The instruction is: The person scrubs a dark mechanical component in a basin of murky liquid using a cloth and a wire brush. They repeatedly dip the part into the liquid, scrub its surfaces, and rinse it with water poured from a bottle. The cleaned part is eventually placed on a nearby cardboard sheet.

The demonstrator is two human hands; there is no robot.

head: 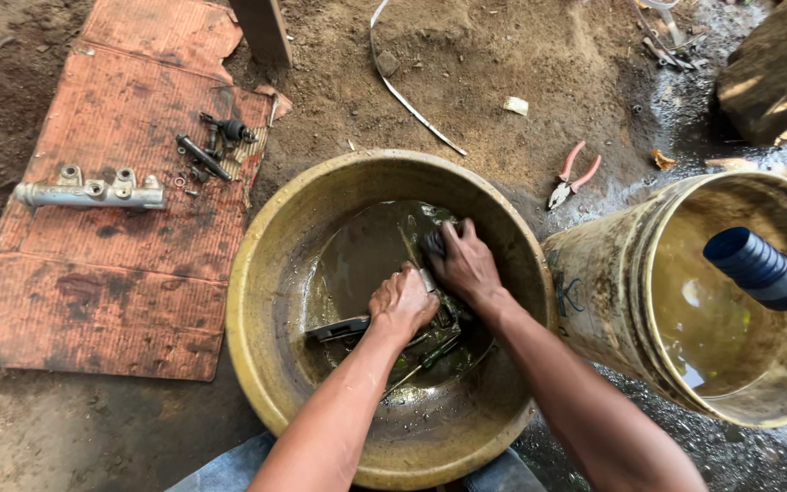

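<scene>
- The yellow basin [257,301] looked like scuffed, matt plastic, filmed with murky, glossy liquid.
- The metal part [339,328] under the left hand [403,302] was dull grey and wet.
- The cardboard sheet [111,273] was ribbed, stained, rust-brown and matt.
- The cast-metal cylinder [88,193] showed a pale, satiny finish.
- The pliers [571,175] had pink plastic-coated handles.
- The bucket [603,282] was grimy plastic.

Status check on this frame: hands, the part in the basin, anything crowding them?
Left hand and right hand both gripping a dark metal part in the murky-water yellow basin. Loose tools beneath. Bucket alongside, clear.
</scene>
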